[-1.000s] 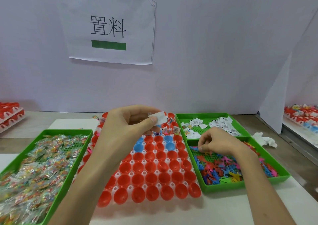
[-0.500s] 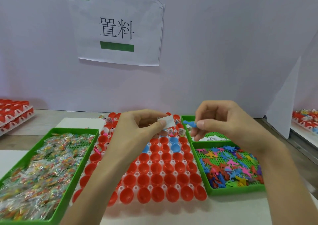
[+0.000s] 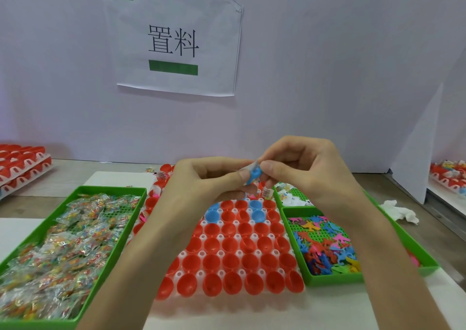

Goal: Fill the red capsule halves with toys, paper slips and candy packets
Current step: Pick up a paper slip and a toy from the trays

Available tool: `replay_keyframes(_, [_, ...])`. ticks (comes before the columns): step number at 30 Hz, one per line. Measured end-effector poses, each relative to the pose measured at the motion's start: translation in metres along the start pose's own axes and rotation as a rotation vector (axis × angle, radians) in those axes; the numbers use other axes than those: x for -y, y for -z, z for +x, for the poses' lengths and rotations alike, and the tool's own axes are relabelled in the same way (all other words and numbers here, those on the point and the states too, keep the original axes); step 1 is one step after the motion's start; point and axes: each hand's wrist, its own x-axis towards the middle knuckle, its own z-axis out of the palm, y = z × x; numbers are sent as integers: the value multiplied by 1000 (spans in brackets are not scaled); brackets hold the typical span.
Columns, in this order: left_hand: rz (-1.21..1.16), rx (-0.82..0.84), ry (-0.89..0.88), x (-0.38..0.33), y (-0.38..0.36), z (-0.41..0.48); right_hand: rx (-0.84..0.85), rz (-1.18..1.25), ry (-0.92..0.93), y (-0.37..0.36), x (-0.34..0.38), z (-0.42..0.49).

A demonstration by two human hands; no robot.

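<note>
A white holder tray (image 3: 199,254) carries rows of open red capsule halves (image 3: 234,261), with three blue halves (image 3: 213,215) among them. Above its far rows my left hand (image 3: 204,180) and my right hand (image 3: 300,168) meet fingertip to fingertip. Between them they pinch a white paper slip (image 3: 248,169) and a small blue toy (image 3: 253,175). The far capsules behind my hands hold slips and packets, partly hidden.
A green tray of candy packets (image 3: 63,249) lies at the left. At the right stand a green tray of coloured plastic toys (image 3: 325,249) and, behind it, one of paper slips (image 3: 295,199). Stacked capsule trays (image 3: 20,163) sit far left. A crumpled tissue (image 3: 401,212) lies right.
My right hand left the toy tray with a blue toy, rose, and came left to meet my left hand, which still holds the paper slip.
</note>
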Motion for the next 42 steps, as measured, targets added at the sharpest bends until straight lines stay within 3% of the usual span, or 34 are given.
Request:
replay_keyframes(6, [-221, 28, 132, 0, 6, 3, -21, 55, 101, -9, 1, 1])
replay_keyframes(15, [-85, -80, 35, 2, 11, 2, -180, -42, 190, -35, -7, 3])
replay_keyframes(18, [-37, -26, -34, -5, 13, 0, -254, -54, 204, -37, -9, 3])
replay_keyframes(25, [84, -133, -102, -6, 9, -2, -210, -130, 107, -36, -10, 5])
replay_keyframes(28, [101, -145, -116, -5, 11, -1, -128, -62, 39, -39, -12, 6])
replay_keyframes(42, [191, -158, -125, -4, 27, 2, -154, 234, -17, -51, -22, 9])
